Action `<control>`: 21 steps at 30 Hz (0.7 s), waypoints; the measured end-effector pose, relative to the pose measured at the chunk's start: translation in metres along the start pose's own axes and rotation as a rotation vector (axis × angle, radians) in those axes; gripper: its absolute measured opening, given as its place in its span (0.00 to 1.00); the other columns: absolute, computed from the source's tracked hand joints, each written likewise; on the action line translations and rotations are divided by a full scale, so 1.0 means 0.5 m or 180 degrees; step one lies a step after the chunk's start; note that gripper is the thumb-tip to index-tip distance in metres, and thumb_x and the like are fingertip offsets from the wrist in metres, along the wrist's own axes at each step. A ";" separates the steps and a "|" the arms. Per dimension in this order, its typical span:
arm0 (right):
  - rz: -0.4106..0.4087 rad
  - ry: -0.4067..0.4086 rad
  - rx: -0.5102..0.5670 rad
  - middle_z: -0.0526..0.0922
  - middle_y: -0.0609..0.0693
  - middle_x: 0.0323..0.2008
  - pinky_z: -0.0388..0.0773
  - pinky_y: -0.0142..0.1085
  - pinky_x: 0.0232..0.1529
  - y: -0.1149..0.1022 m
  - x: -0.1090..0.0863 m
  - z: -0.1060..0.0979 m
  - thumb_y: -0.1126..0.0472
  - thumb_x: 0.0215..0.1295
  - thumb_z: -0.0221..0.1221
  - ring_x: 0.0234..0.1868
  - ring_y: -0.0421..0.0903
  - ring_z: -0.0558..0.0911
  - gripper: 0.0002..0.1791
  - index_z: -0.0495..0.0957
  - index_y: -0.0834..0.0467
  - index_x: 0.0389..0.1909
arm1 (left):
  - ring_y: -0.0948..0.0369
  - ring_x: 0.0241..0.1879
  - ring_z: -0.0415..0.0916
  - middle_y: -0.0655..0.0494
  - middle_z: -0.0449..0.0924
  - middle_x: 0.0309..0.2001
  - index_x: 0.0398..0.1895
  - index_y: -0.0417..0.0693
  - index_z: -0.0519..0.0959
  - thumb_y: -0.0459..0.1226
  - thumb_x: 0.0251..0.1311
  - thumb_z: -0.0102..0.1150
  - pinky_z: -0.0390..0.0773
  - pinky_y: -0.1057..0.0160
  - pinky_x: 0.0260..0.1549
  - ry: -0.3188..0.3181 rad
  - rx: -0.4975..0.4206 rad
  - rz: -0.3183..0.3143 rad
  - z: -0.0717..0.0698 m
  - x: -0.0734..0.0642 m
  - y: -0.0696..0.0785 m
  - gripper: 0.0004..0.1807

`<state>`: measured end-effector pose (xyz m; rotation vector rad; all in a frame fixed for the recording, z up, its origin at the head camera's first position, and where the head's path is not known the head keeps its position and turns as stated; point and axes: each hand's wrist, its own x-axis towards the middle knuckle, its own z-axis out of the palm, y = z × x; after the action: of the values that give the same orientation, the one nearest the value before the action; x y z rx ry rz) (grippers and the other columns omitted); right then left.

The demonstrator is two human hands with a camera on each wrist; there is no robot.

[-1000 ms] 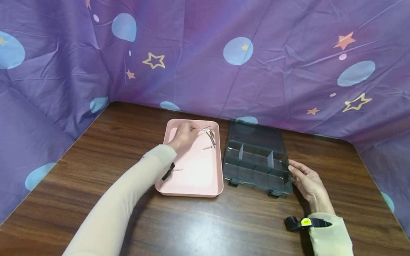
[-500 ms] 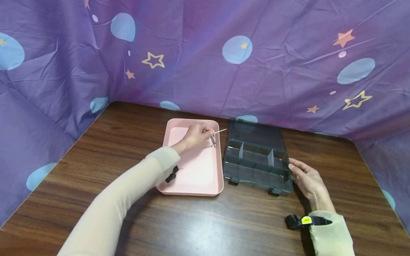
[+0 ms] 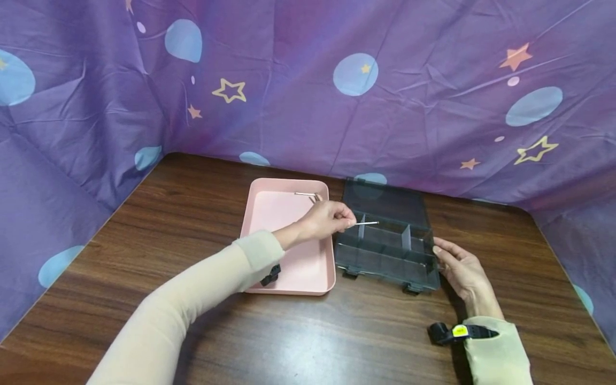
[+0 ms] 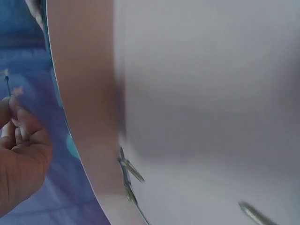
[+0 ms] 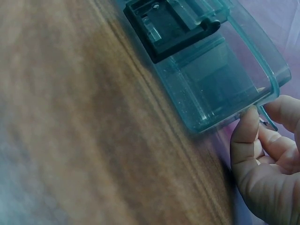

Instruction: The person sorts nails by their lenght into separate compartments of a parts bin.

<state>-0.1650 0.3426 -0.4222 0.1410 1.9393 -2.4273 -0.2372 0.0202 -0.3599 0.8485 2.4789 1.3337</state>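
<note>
My left hand (image 3: 321, 220) pinches a thin metal nail (image 3: 367, 223) between thumb and fingertips. The nail points right, above the left part of a dark translucent compartment box (image 3: 385, 249) whose lid lies back. At the box's right side, my right hand (image 3: 463, 271) grips the wall; the right wrist view shows the thumb (image 5: 247, 126) against the edge. Beneath my left hand is a pink tray (image 3: 310, 272). Loose nails (image 3: 305, 194) lie at its far right end, partly hidden by the hand. More nails (image 4: 131, 169) show along the tray wall in the left wrist view.
Tray and box stand side by side on a brown wooden table (image 3: 298, 342). Thin dividers (image 3: 406, 238) split the box's back row, and black latches (image 3: 412, 289) stick out at its front. A purple patterned cloth (image 3: 289, 107) hangs behind and at both sides.
My left hand has lifted a nail from the tray's far end and carried it right and nearer, over the box. The right hand keeps its hold on the box.
</note>
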 end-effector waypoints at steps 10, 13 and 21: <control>-0.0014 0.0002 -0.0009 0.84 0.41 0.31 0.75 0.27 0.31 -0.001 -0.001 0.002 0.72 0.65 0.53 0.30 0.35 0.80 0.15 0.83 0.49 0.36 | 0.67 0.27 0.78 0.49 0.85 0.34 0.35 0.43 0.82 0.36 0.61 0.59 0.73 0.76 0.24 -0.0324 0.0212 0.0199 0.032 -0.006 0.022 0.06; -0.0025 0.0000 0.0006 0.84 0.41 0.31 0.75 0.27 0.31 -0.001 -0.001 0.002 0.72 0.65 0.52 0.30 0.35 0.79 0.15 0.83 0.50 0.36 | 0.69 0.26 0.77 0.52 0.85 0.32 0.34 0.47 0.82 0.38 0.60 0.60 0.72 0.77 0.26 -0.0313 0.0426 0.0268 0.038 -0.007 0.024 0.05; 0.0000 0.0007 0.0032 0.84 0.41 0.31 0.74 0.26 0.30 -0.001 -0.002 0.001 0.73 0.65 0.52 0.29 0.35 0.79 0.16 0.83 0.50 0.36 | 0.73 0.24 0.76 0.57 0.86 0.29 0.32 0.49 0.84 0.40 0.59 0.62 0.71 0.78 0.28 -0.0360 0.0663 0.0324 0.053 -0.003 0.022 0.05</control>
<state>-0.1643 0.3423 -0.4214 0.1440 1.9283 -2.4384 -0.2201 0.0427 -0.3662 1.0774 2.5464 1.0362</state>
